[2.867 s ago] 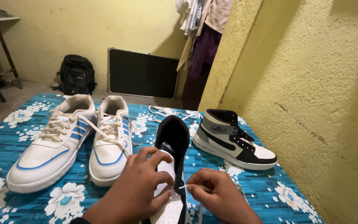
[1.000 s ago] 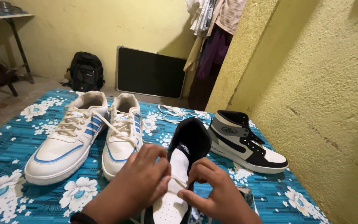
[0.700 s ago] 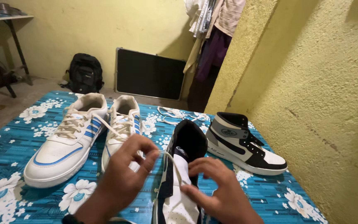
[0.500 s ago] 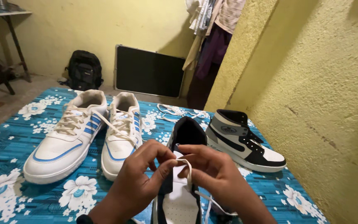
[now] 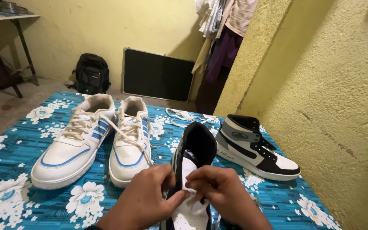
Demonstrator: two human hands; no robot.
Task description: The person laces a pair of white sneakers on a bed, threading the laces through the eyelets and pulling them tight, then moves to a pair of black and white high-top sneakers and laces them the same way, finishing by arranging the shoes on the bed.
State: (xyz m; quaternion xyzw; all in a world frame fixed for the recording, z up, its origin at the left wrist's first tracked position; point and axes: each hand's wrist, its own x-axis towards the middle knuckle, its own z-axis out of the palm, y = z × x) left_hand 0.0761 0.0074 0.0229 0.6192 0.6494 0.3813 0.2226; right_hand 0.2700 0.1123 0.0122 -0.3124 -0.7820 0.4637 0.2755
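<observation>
A black and white high-top sneaker (image 5: 194, 149) stands in front of me on the blue flowered bedspread (image 5: 30, 145), its opening facing away. My left hand (image 5: 148, 200) grips its left side near the tongue. My right hand (image 5: 222, 194) pinches the white tongue and lace area from the right. The fingertips of both hands meet over the tongue. The lower part of the shoe is hidden by my hands. Its matching high-top (image 5: 256, 149) lies to the right, close to the wall.
Two white sneakers with blue stripes (image 5: 71, 147) (image 5: 130, 142) sit laced on the left. A loose white lace (image 5: 186, 116) lies at the bed's far edge. Beyond are a black backpack (image 5: 91, 73), a dark board (image 5: 157, 76), hanging clothes (image 5: 222, 25) and a yellow wall (image 5: 333, 106) at right.
My hands parted, the left lifting out to the side, then came back together over the tongue. The black high-top stayed in front of me, and the other shoes have not moved.
</observation>
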